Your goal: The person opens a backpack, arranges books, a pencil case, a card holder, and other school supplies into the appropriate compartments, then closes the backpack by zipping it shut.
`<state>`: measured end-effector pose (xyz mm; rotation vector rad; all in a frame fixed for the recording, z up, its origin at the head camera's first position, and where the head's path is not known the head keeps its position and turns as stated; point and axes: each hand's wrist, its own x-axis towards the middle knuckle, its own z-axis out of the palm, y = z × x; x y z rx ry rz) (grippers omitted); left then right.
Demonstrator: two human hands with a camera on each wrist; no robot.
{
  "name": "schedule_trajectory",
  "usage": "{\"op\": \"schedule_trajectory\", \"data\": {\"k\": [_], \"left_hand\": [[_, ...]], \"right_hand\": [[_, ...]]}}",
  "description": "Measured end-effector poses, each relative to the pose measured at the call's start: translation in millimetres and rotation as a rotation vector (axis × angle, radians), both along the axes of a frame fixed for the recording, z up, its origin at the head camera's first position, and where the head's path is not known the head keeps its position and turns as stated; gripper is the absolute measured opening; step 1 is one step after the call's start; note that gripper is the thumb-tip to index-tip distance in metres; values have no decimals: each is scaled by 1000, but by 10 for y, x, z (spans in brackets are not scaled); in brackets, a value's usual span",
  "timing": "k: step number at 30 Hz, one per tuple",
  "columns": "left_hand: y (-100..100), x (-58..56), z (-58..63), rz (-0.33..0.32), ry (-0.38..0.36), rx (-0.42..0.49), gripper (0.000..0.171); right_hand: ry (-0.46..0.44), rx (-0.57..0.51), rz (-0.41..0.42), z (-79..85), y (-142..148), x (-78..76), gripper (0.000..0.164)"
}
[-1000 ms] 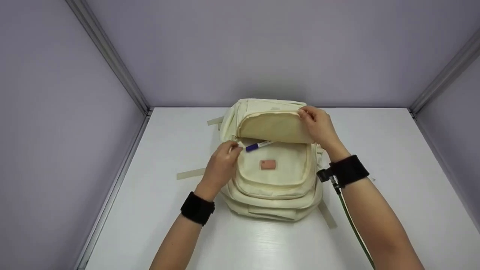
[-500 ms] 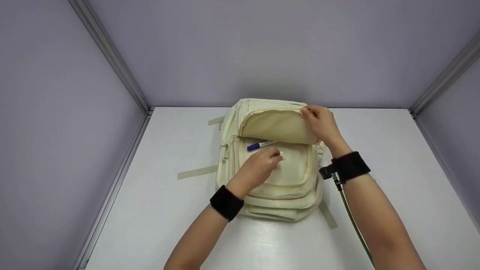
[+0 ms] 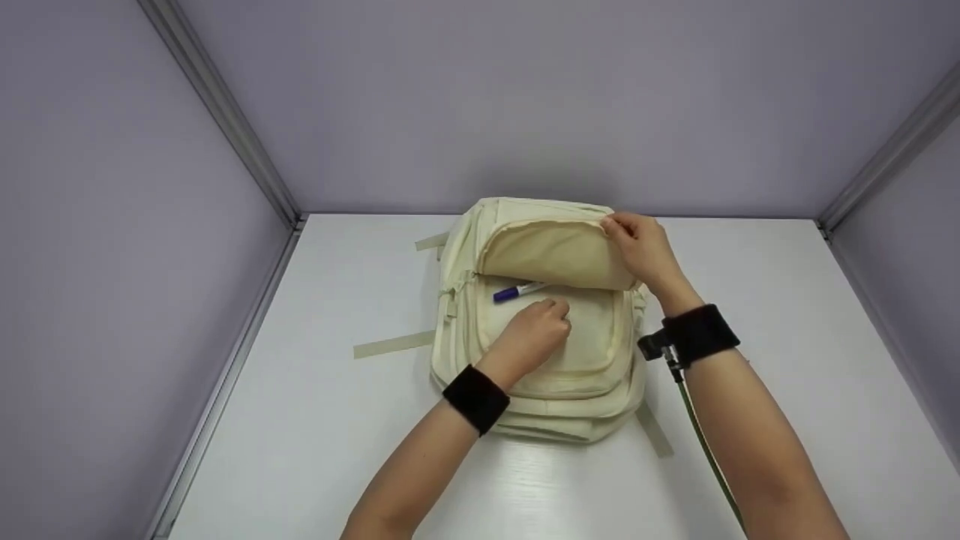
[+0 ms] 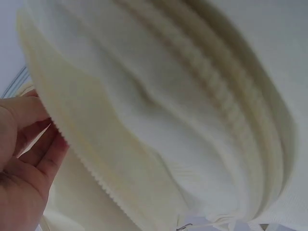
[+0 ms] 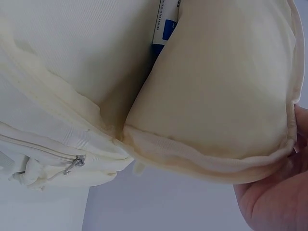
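A cream backpack (image 3: 544, 409) lies on the table with its front pocket unzipped. My right hand (image 3: 637, 244) pinches the top right edge of the pocket's flap (image 3: 555, 251) and holds it raised; in the right wrist view, the thumb and fingers (image 5: 269, 204) grip its rim. My left hand (image 3: 534, 334) is down over the pocket, fingers curled. In the left wrist view, that hand (image 4: 29, 154) meets a zip-toothed edge (image 4: 91, 175), which hides its fingertips. What it holds is hidden. A marker (image 3: 514, 292) with a blue-purple cap lies in the pocket, partly under the flap.
Grey-beige straps (image 3: 394, 345) stretch out from the bag's left side, and another strap (image 3: 656, 431) at the lower right. A white table (image 3: 330, 420) bears the bag. Purple-grey panels (image 3: 540, 97) stand behind and at both sides. A green cable (image 3: 701, 439) runs along the right forearm.
My left hand has moved right from the pocket's left edge to over its middle, covering a small pink rectangle. A small white thing at its fingertips no longer shows. The right hand keeps the flap raised.
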<state>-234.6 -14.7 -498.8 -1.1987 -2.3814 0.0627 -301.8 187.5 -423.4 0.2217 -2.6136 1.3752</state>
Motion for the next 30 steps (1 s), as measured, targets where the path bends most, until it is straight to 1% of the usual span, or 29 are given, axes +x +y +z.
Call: {"op": "schedule_trajectory", "data": {"k": [2, 4, 8, 12, 15, 18, 21, 24, 27, 30], "left_hand": [[-9, -8, -23, 17, 25, -9, 23], [-20, -20, -36, 22, 37, 1, 24], [-37, -57, -56, 39, 41, 27, 25], [-62, -88, -66, 118, 35, 45, 23], [-85, -72, -53, 151, 37, 59, 21], [-107, -23, -20, 137, 27, 67, 19], [-136, 37, 44, 112, 1, 82, 16], [-171, 87, 147, 87, -5, 121, 16], [-225, 120, 277, 63, 40, 174, 30], [-299, 121, 397, 46, 112, 254, 41]], "right_hand": [[0, -3, 1, 2, -4, 3, 37], [9, -9, 2, 5, -9, 4, 36], [27, -14, 3, 2, -20, 5, 32], [26, -11, 12, 0, -32, 7, 29], [29, -12, 12, 3, -34, 10, 28], [35, -9, 10, 4, -22, 19, 29], [29, -16, 20, 6, -6, 37, 33], [32, -26, 28, 5, 8, 60, 35], [56, -20, 32, 1, 12, 94, 34], [95, 8, 39, 3, 5, 149, 32]]}}
